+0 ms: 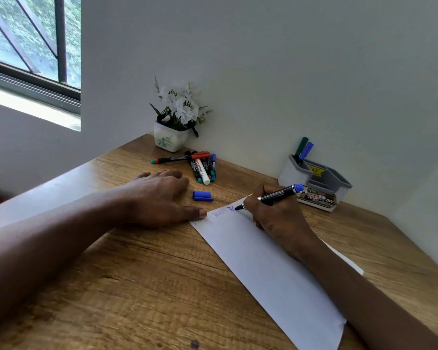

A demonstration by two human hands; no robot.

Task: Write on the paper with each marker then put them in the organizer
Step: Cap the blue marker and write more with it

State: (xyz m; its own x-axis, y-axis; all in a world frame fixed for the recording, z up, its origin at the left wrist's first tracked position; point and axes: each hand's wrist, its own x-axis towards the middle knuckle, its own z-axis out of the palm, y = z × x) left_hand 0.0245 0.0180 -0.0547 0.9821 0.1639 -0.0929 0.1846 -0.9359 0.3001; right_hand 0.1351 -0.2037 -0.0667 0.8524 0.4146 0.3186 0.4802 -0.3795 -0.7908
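A white sheet of paper [271, 271] lies slanted on the wooden desk [147, 286]. My right hand [278, 218] grips a black marker with a blue end [280, 194], its tip touching the paper's far end beside blue writing. My left hand [159, 195] rests flat on the desk, its thumb pressing the paper's far left corner. The marker's blue cap [201, 195] lies loose between my hands. A pile of several markers [201, 166] sits by the wall. The grey and white organizer [316, 181] stands at the right, holding a green and a blue marker [304, 149].
A white pot of artificial white flowers [175, 127] stands in the desk's far corner against the wall. A window [31, 46] is at the upper left. The desk's right edge runs close to the side wall.
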